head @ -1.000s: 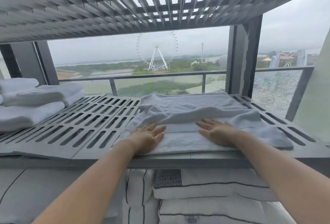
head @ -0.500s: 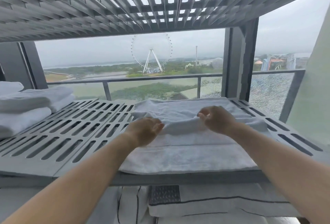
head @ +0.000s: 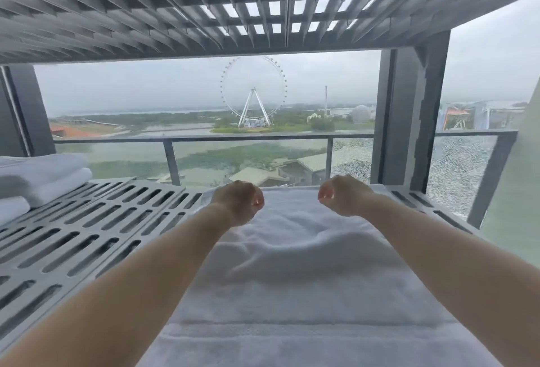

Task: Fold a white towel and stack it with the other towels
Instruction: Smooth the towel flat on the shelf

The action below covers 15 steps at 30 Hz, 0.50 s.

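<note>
Slotted grey shelf (head: pixel 87 238) under a second grating (head: pixel 204 1), with glass balcony rail (head: pixel 263 138) and ferris wheel (head: pixel 253 91) beyond the shelf. Spread over the shelf's right half: white towel (head: pixel 306 279), long axis running from the shelf's near edge to its far edge, rumpled midway. Near end cut off by the frame. Left hand (head: pixel 238 205) and right hand (head: pixel 344 198) curled at the shelf's far side, over the towel's far edge. Fingers hidden behind the knuckles, so cannot tell whether gripping cloth. Stacked folded towels (head: pixel 43 179) at the shelf's left end, partly cut off.
</note>
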Available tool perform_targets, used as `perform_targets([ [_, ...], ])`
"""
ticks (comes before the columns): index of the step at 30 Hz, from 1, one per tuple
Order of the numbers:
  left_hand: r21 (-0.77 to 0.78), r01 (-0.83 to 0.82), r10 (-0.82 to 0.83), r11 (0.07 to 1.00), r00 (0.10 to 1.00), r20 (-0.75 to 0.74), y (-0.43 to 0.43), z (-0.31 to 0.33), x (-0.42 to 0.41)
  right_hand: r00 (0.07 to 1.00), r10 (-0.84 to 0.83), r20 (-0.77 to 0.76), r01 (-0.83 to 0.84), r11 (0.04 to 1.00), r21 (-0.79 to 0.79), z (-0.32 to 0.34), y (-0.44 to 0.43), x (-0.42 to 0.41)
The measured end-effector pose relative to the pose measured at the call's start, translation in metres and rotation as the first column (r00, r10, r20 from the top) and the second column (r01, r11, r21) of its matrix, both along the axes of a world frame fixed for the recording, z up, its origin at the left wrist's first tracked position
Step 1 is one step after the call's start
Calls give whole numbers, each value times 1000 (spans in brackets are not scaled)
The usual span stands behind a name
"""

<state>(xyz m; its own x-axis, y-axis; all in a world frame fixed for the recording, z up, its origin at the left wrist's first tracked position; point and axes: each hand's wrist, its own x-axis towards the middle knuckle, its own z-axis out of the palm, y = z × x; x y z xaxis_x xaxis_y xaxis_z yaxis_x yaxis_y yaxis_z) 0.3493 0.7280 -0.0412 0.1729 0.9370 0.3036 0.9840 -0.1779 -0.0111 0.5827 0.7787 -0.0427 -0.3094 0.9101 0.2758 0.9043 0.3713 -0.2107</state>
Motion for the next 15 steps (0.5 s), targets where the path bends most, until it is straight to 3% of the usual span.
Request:
perform_targets([
  [6, -13, -37, 36, 999, 997, -71, 35, -4, -8, 988, 7, 153, 6, 996, -84, -10, 40, -2],
  [15, -94, -89, 76, 992, 988, -131, 72, -17, -17, 988, 38, 147, -17, 991, -136, -24, 80, 4],
])
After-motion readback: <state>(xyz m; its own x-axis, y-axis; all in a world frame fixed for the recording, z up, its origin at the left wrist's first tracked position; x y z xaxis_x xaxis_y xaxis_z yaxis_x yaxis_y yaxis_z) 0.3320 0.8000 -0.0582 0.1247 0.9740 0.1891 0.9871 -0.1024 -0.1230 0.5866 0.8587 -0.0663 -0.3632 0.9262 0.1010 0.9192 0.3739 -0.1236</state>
